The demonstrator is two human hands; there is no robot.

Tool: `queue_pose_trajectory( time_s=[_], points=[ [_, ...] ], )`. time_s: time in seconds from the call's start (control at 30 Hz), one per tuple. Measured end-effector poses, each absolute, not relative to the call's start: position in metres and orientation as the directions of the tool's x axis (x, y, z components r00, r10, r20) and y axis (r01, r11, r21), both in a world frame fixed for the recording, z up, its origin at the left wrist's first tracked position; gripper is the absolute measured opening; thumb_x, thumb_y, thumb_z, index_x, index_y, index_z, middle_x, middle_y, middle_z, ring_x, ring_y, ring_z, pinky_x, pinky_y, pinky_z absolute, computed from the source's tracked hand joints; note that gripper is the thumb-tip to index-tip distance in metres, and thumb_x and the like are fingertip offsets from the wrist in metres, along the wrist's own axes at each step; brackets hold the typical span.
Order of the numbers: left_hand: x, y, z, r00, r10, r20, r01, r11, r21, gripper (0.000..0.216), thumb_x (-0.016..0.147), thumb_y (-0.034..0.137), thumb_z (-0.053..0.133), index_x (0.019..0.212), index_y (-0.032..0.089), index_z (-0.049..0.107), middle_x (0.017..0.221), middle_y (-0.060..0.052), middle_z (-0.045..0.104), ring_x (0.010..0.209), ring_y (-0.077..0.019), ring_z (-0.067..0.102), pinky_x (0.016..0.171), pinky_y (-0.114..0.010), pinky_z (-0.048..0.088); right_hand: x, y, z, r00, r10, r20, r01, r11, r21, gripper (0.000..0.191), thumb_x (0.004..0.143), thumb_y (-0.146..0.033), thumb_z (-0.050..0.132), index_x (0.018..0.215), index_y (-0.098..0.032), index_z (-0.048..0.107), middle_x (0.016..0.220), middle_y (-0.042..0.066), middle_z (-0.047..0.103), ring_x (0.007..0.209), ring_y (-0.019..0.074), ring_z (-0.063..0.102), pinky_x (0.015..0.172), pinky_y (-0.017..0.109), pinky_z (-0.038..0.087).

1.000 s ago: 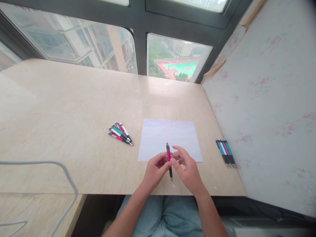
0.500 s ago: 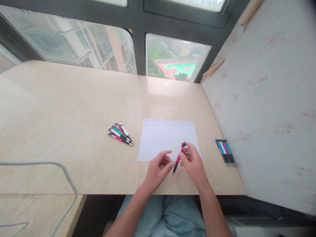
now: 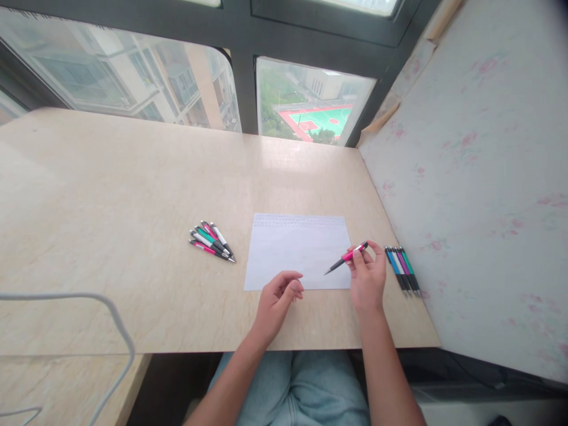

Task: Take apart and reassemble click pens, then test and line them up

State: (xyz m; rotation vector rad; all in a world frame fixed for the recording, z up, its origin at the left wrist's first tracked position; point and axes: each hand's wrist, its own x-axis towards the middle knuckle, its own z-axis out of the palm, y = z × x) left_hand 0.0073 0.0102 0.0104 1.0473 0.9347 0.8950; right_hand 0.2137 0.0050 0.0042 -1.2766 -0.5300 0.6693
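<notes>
A pink and black ballpoint pen (image 3: 347, 258) is held in my right hand (image 3: 369, 277), over the right side of a white sheet of paper (image 3: 293, 251). Its tip points left and down toward the paper. My left hand (image 3: 279, 299) is at the sheet's lower edge, fingers loosely curled and a gap showing by the thumb, with nothing in it. Small rows of writing run along the top of the sheet. Left of the paper lies a fanned pile of pens (image 3: 213, 241) in pink, white and green. On the right, several pens (image 3: 403, 271) lie side by side.
The pale marble-patterned desk (image 3: 133, 236) ends at a papered wall (image 3: 479, 207) on the right and a dark-framed window (image 3: 248, 83) at the back. A grey cable (image 3: 115, 313) loops over the left front. My legs (image 3: 297, 384) are below the desk's front edge.
My right hand has moved right, away from my left hand, taking the pink pen with it. The pen has turned from steep to more level. My left hand has stayed nearly in place.
</notes>
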Motion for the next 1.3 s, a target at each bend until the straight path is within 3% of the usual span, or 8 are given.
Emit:
queue_pose_trajectory(
  time_s=[0.27, 1.3],
  points=[
    [0.008, 0.010, 0.007, 0.334, 0.920, -0.206, -0.123, 0.259, 0.958, 0.028, 0.088, 0.042, 0.063, 0.099, 0.018, 0.069, 0.078, -0.004, 0.067, 0.069, -0.0155, 0.061, 0.064, -0.027, 0.046, 0.211, 0.006, -0.009, 0.697, 0.716, -0.024, -0.249, 0.211, -0.945, 0.050, 0.081, -0.033, 0.074, 0.120, -0.025, 0.044, 0.090, 0.001, 0.068, 0.073, 0.0128, 0.066, 0.075, 0.031, 0.052],
    [0.008, 0.011, 0.006, 0.355, 0.915, -0.190, -0.035, 0.216, 0.976, 0.024, 0.091, 0.038, 0.058, 0.100, 0.017, 0.066, 0.081, -0.003, 0.067, 0.072, -0.0152, 0.063, 0.068, -0.027, 0.048, 0.213, 0.005, -0.018, 0.753, 0.652, 0.085, -0.131, 0.275, -0.952, 0.045, 0.084, -0.032, 0.070, 0.121, -0.025, 0.045, 0.086, 0.001, 0.070, 0.072, 0.0147, 0.067, 0.075, 0.034, 0.052]
  ],
)
